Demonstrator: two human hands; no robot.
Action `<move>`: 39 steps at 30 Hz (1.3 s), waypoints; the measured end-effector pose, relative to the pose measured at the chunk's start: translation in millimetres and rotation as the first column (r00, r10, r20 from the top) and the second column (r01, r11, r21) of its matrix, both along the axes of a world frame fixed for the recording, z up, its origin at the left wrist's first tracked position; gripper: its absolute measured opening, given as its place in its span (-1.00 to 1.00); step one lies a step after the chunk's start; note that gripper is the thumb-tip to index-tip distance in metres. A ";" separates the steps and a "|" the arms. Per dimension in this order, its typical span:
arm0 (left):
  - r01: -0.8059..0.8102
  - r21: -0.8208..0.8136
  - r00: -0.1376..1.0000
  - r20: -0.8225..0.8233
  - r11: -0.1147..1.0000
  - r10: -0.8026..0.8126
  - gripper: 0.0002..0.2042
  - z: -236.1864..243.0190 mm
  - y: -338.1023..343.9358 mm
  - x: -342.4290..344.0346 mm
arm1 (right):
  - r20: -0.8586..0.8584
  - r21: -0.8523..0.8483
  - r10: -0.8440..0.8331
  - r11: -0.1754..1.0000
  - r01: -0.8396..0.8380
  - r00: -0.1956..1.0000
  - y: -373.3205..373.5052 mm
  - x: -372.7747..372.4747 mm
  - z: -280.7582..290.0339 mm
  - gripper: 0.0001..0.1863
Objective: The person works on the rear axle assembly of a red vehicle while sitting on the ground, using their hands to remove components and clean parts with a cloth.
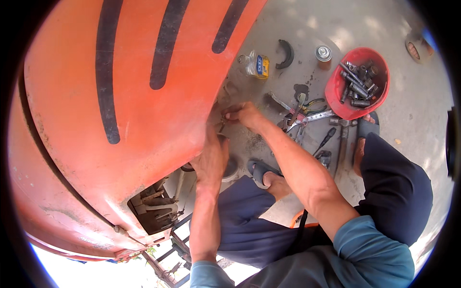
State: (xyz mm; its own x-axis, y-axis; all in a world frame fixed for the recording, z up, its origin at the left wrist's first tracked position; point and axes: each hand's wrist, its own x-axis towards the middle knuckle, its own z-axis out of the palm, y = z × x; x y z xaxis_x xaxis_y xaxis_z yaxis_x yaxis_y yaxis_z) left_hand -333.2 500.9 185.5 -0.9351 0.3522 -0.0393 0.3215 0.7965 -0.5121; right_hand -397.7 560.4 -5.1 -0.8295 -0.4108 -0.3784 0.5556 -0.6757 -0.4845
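A large orange metal panel (120,120) with black stripes fills the left of the view. Both hands work at its lower edge. My left hand (211,161) reaches up beside the panel's rim, fingers curled around a small part I cannot make out. My right hand (245,114) pinches something small against the same spot, fingertips pressed together. What lies between the fingers is hidden by the panel edge and the hands.
On the concrete floor lie wrenches and pliers (300,113), a screwdriver (325,139), a hammer (342,144), a red bowl (336,89) of sockets, a small bottle (257,65) and a can (323,53). My legs and sandalled feet (264,173) are below.
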 end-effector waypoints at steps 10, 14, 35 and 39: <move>0.015 0.039 1.000 0.018 0.999 -0.016 -0.60 -10.6 -5.3 -17.4 | 0.004 -0.219 0.028 0.975 -0.026 1.000 -6.3 -1.4 -5.3 -0.74; -0.007 0.079 1.000 0.029 0.997 0.005 -0.60 -14.7 -8.4 -16.8 | 0.050 -0.294 0.058 0.955 -0.041 0.997 -8.7 -2.8 -9.2 -0.73; -0.101 0.128 0.994 0.064 0.987 0.094 -0.64 -17.0 3.7 -19.7 | 0.058 -0.292 0.172 0.945 -0.148 0.983 0.3 -4.2 -9.7 -0.70; -0.087 -0.012 0.996 0.014 0.996 0.087 -0.66 -26.5 4.0 -24.7 | 0.045 -0.313 0.186 0.936 -0.163 0.982 0.8 -3.4 -15.8 -0.70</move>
State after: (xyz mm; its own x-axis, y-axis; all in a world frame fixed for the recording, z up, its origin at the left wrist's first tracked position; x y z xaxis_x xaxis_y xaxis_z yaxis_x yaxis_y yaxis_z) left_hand -357.9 504.9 159.0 -0.9615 0.2690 -0.0565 0.2587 0.8161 -0.5167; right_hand -401.1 561.2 -20.9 -0.7095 -0.6519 -0.2676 0.7039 -0.6743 -0.2234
